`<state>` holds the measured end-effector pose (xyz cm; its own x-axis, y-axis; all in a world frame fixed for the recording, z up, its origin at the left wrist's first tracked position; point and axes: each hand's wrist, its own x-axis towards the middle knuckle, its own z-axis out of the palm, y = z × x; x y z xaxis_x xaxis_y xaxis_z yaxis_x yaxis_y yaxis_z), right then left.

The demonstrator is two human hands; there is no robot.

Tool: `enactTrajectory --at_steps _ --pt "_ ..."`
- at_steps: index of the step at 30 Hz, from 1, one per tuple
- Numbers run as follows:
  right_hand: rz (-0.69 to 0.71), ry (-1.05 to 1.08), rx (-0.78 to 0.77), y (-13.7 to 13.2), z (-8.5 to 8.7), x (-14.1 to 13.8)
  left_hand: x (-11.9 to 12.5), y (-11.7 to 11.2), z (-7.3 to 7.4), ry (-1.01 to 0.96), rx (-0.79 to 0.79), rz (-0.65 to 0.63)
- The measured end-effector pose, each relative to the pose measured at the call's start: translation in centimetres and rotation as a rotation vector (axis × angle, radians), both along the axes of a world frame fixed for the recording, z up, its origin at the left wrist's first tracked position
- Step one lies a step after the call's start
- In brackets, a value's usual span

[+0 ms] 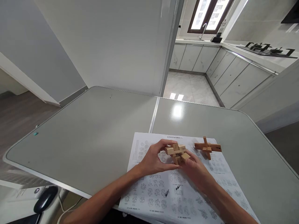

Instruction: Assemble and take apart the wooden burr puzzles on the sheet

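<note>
My left hand (153, 158) and my right hand (195, 169) both grip a light wooden interlocking block puzzle (176, 151), held just above a printed sheet of diagrams (163, 189). The left fingers curl over its top and left side. The right fingers close on its lower right. A second, darker wooden cross-shaped puzzle (207, 147) rests on the sheet to the right, untouched.
The sheet lies on a grey table (93, 133) with a seam down its middle. A black mouse (45, 198) sits below the table's left edge. Beyond the table stands a white partition (116, 40), with kitchen cabinets (224, 68) at the back right.
</note>
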<state>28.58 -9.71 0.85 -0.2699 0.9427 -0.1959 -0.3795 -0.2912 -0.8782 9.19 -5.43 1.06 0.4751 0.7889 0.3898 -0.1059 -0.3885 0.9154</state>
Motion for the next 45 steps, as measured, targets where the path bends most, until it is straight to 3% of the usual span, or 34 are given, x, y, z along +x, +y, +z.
enactTrajectory --at_steps 12,22,37,45 --pt "0.012 -0.042 0.001 0.4 -0.6 0.7 -0.2 0.0 -0.4 0.098 0.079 0.084" --pt "0.048 -0.076 0.016 0.5 0.3 0.3 -0.2 -0.1 -0.7 0.197 0.23 0.024" --pt "0.03 -0.2 0.074 0.2 -0.8 0.8 -0.5 -0.1 -0.5 0.278 0.179 -0.015" --pt "0.06 -0.256 0.092 -0.2 -0.4 0.4 -0.3 -0.3 -0.7 0.323 0.333 -0.009"
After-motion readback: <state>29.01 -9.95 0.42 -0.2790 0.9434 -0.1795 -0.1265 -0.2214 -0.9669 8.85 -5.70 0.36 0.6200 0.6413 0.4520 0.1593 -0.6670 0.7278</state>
